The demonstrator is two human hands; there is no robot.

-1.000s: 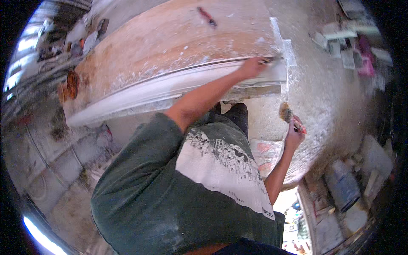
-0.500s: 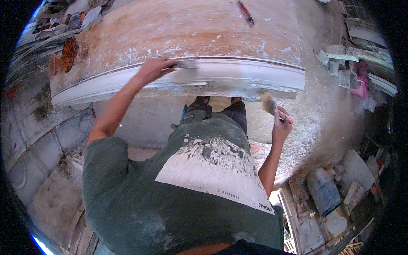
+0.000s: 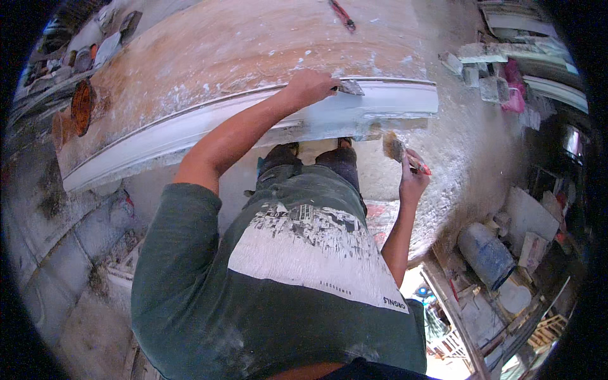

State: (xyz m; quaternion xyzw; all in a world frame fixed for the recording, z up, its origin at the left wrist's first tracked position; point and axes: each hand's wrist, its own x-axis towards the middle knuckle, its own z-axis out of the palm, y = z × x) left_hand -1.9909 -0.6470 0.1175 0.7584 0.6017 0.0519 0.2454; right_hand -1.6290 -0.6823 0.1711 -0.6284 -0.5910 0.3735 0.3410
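Dusty workbench (image 3: 209, 57): left hand (image 3: 310, 85) presses scraper (image 3: 349, 87).

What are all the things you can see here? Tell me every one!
long white plaster moulding: one, white, along the near edge of the workbench
dusty brown wooden workbench: one, brown with white splashes, across the top
flat metal scraper blade: one, grey, on the moulding, in the left hand
plaster-caked paintbrush: one, tan bristles with a red handle, in the right hand, below the moulding
red-handled tool: one, red, lying on the workbench at the far side
blue-grey drum: one, on the floor at lower right
pink bag: one, among white blocks at upper right
left hand: one, gripping the scraper
right hand: one, gripping the paintbrush
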